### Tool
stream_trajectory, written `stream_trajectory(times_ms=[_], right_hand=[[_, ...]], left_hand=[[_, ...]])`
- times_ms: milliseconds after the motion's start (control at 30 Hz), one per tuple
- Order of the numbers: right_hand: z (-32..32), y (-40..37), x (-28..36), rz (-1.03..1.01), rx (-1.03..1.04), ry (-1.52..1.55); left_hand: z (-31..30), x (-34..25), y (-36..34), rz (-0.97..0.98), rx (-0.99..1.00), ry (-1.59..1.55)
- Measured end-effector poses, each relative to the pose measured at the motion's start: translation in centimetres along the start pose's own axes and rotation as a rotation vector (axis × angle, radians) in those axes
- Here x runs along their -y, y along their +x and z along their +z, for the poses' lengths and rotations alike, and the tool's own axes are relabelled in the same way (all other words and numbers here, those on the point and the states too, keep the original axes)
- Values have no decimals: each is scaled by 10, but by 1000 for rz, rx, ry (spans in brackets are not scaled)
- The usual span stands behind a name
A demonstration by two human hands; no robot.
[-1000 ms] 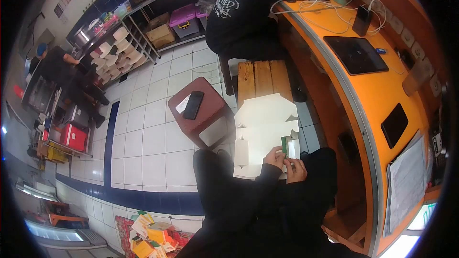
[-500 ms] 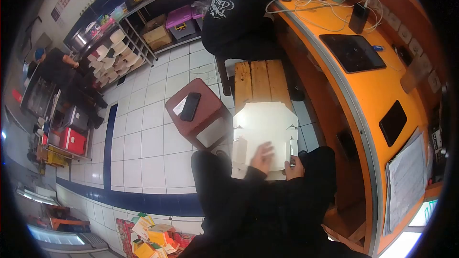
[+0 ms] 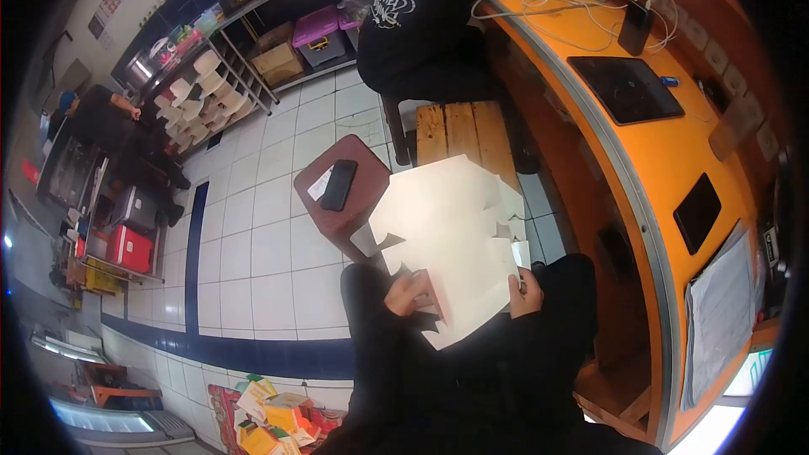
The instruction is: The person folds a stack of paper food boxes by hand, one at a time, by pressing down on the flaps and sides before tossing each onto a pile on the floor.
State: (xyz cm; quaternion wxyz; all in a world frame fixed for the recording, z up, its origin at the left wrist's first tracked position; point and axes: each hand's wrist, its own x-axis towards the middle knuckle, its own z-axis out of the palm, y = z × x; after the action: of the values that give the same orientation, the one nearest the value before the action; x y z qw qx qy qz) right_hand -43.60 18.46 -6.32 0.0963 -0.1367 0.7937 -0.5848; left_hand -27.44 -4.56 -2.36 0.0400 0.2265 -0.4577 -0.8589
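A flat white cardboard box blank (image 3: 459,244) with notched edges and folding flaps is tilted over my lap, above the near end of the wooden bench (image 3: 459,131). My left hand (image 3: 408,293) grips its left edge by a side flap, fingers closed on the card. On the opposite edge, my right hand (image 3: 526,293) is closed around another flap, its thumb side facing up. Left of the blank stands a brown stool (image 3: 358,156), which carries a black phone (image 3: 339,185) and a piece of white paper.
An orange counter (image 3: 581,109) runs along the right with a tablet (image 3: 625,89), a dark phone (image 3: 697,213), cables and papers (image 3: 716,312). One person (image 3: 430,34) sits ahead; another (image 3: 109,122) stands far left. Colourful cartons (image 3: 282,417) lie at the lower left.
The box blank has been lifted and turned, its near end now closer to me. My left hand has moved from its middle to the left edge; my right hand keeps its hold.
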Motion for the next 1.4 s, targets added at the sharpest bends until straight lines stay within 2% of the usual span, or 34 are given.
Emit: stream_trajectory(times_ms=[167, 267, 333, 367, 433, 467, 533, 567, 633, 667, 733, 800, 867, 900, 967, 1067, 1133, 1300, 1367, 1400], right_hand=[[0, 0, 2, -50, -15, -23], [1, 1, 2, -111, -36, -61], [-2, -1, 19, -44, -15, -57], [-2, -3, 30, -43, -14, -57], [-2, -9, 62, -105, -190, -71], [-4, -12, 70, -104, -188, -72], [-9, -17, 88, -447, -135, -201], [-13, -20, 101, -445, -137, -204], [-14, -25, 128, -811, 300, -354], [-9, -29, 127, -810, 298, -352], [5, -39, 115, -903, 443, -412], [17, -39, 102, -914, 407, -387], [22, -39, 96, -771, 218, -256], [25, -42, 96, -765, 224, -259], [32, -45, 98, -381, -3, -188], [34, -40, 96, -379, 7, -275], [32, -39, 97, -391, 33, -298], [32, -34, 85, -375, 86, -348], [33, -32, 78, -419, 89, -279], [34, -32, 75, -415, 91, -282]], left_hand=[[13, -9, 0, 47, 75, 10], [22, -14, 6, 106, 59, 164], [25, -14, 9, 31, -103, 306], [19, -8, 14, 30, -104, 306], [5, 5, 28, 63, -200, 251], [4, 9, 30, 62, -202, 249], [10, 8, 34, 53, -310, 165], [14, 8, 36, 50, -307, 166], [25, 8, 40, 119, -364, 142], [31, 8, 42, 142, -384, 135], [40, 10, 46, 237, -458, 47], [46, 9, 46, 261, -468, 39], [53, 9, 45, 279, -477, 26], [63, 4, 41, 285, -492, 1], [77, 0, 35, 290, -503, -26], [83, 3, 33, 257, -433, -32], [79, 15, 38, 140, -472, 157], [74, 36, 40, 168, -393, 177], [66, 37, 40, 162, -388, 185], [60, 36, 38, 89, -348, 124]])
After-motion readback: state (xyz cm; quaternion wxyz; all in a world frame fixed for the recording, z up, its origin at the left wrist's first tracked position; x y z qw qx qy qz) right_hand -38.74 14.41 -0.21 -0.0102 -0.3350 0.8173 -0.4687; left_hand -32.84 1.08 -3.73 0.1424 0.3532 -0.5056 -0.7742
